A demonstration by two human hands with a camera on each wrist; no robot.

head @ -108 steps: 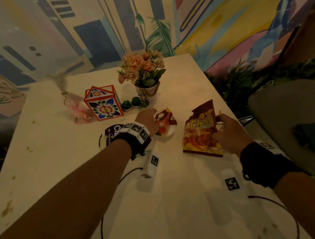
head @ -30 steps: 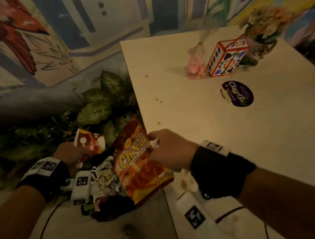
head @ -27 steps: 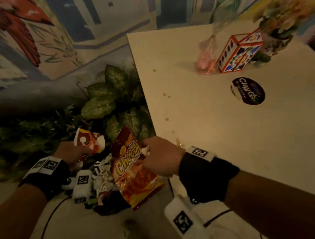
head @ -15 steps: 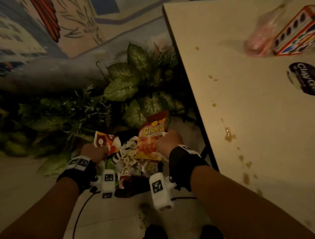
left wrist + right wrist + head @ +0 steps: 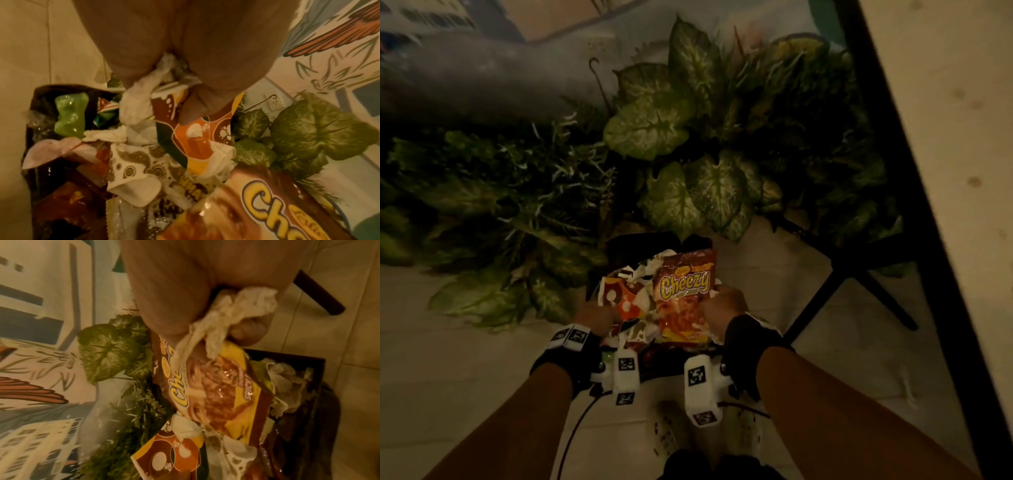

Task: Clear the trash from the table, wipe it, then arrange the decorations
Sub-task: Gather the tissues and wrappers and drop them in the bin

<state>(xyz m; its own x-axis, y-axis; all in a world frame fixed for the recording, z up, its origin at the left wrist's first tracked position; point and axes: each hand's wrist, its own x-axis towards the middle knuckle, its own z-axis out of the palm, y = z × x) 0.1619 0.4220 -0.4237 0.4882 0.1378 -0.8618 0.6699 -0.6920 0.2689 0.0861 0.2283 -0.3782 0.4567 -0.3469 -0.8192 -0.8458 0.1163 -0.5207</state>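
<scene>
Both hands clutching: right hand (image 5: 722, 303) glossy Cheezy bag (image 5: 683, 298), left hand (image 5: 594, 317) crumpled wrapper (image 5: 625, 299).

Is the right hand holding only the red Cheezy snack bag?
No, the right hand also grips a crumpled white tissue against the red Cheezy snack bag.

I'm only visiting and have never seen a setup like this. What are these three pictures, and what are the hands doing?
No machine here: a person wears three cameras. One on the head looks down at both arms; one on each wrist looks along the hand.

The left hand grips a crumpled orange-and-brown patterned paper wrapper together with a white tissue. The right hand grips a red-and-yellow "Cheezy" snack bag plus a crumpled white napkin.

Both hold these over a dark trash bin on the pale tiled floor, already heaped with wrappers. Green leafy plants stand behind it. The light table's edge shows at the right of the head view.
</scene>
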